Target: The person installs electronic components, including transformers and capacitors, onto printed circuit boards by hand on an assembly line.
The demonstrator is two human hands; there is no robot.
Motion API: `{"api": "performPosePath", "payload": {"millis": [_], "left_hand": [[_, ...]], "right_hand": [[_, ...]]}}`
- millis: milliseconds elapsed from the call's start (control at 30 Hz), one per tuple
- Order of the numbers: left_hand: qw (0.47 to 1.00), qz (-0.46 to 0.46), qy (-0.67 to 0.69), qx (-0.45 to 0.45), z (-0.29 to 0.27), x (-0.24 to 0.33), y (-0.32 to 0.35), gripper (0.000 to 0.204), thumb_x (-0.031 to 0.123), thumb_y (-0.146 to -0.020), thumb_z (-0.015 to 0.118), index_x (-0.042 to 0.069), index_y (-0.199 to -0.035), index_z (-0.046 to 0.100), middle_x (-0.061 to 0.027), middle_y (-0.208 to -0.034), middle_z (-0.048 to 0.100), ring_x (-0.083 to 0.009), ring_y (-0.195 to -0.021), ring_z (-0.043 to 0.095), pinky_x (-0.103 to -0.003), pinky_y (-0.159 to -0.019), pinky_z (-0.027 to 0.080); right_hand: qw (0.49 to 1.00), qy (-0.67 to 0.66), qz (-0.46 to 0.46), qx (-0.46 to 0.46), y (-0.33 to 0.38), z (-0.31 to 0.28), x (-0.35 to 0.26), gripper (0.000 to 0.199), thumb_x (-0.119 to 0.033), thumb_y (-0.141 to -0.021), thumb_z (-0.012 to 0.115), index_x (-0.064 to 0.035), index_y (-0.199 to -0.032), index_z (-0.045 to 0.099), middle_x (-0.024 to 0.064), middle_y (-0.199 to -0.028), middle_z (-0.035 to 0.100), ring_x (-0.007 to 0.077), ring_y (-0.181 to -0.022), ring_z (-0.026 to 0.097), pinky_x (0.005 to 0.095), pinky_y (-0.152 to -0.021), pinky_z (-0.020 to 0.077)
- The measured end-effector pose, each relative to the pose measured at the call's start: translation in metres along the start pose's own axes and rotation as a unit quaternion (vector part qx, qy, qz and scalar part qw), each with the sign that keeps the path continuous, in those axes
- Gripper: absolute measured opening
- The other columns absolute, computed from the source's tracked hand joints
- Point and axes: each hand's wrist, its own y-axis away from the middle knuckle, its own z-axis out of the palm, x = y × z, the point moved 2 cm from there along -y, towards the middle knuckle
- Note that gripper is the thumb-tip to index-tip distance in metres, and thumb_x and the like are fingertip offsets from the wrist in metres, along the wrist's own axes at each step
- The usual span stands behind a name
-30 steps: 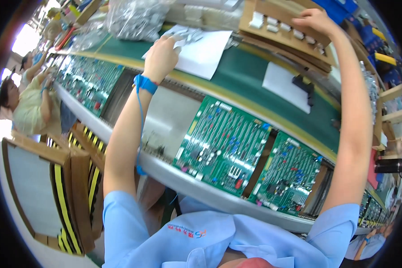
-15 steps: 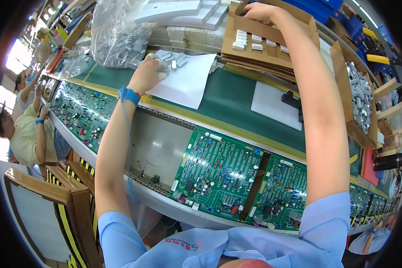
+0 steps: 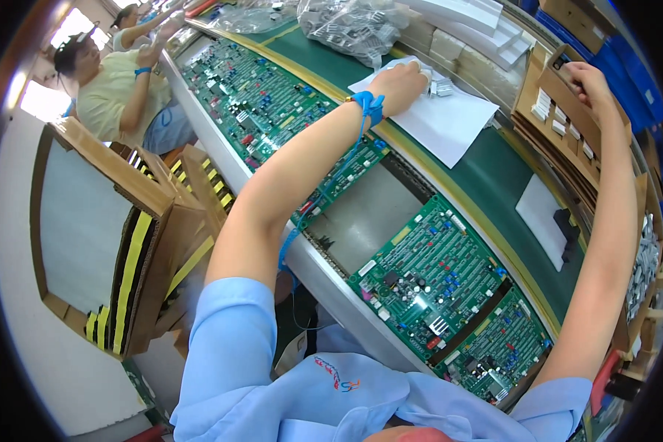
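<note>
Silver heatsinks (image 3: 442, 88) piled on white sheet (image 3: 457, 131), tabletop (image 3: 502, 160) far side, mixed axes, just right of left fingers (image 3: 418, 68), nearer than right fingers (image 3: 579, 72) at cardboard tray (image 3: 567, 91). Both curled; can't tell grip.

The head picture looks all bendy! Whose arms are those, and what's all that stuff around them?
There's no robot: these are a person's own arms. The camera sits on their head, looking down, and its fisheye lens bends straight edges. The left hand is over a white sheet of paper, beside small silvery pieces. The right hand is at a cardboard tray with white blocks. Green circuit boards lie in a row nearer the body. I can't tell whether either hand holds anything.
</note>
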Motion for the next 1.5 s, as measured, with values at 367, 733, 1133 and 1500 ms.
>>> {"api": "performPosePath", "payload": {"millis": [367,733,1133,1500], "left_hand": [[0.966,0.113,-0.185,-0.144,0.009,-0.055,-0.044,0.026,0.027,-0.09,0.061,0.008,-0.106,0.069,-0.016,-0.093,0.068,-0.031,-0.082,0.066,-0.04,-0.073,0.054],[0.973,-0.139,0.184,-0.03,-0.013,-0.014,-0.044,0.039,0.018,-0.084,0.052,0.008,-0.118,0.066,-0.0136,-0.102,0.069,-0.0207,-0.093,0.065,-0.031,-0.081,0.049],[0.675,-0.184,0.709,-0.087,-0.09,0.076,0.016,0.028,0.007,-0.09,0.058,-0.007,-0.115,0.055,-0.0191,-0.105,0.059,-0.0306,-0.075,0.058,-0.039,-0.065,0.052],[0.646,-0.13,0.747,-0.094,-0.104,0.108,0.036,0.023,-0.003,-0.088,0.058,-0.014,-0.108,0.057,-0.0139,-0.09,0.063,-0.0256,-0.079,0.063,-0.035,-0.075,0.056]], "right_hand": [[0.965,-0.248,-0.06,-0.066,0.253,-0.065,-0.036,0.019,-0.014,-0.097,0.052,0.0024,-0.096,0.06,0.0065,-0.084,0.065,0.0101,-0.065,0.062,0.0166,-0.046,0.0473],[0.876,-0.352,0.241,-0.224,0.486,-0.026,0.056,0.031,-0.022,-0.093,0.06,-0.0022,-0.116,0.059,0.0061,-0.087,0.065,0.0039,-0.062,0.056,0.0162,-0.045,0.0437],[0.96,-0.172,0.152,-0.16,0.52,-0.008,0.05,0.022,-0.006,-0.085,0.066,-0.0023,-0.107,0.065,0.0005,-0.076,0.061,0.006,-0.066,0.055,0.023,-0.058,0.0445],[0.954,0.266,-0.131,-0.041,0.559,0.026,0.044,0.023,-0.011,-0.074,0.072,-0.0064,-0.095,0.063,0.0049,-0.08,0.059,0.022,-0.071,0.063,0.0329,-0.055,0.049]]}}
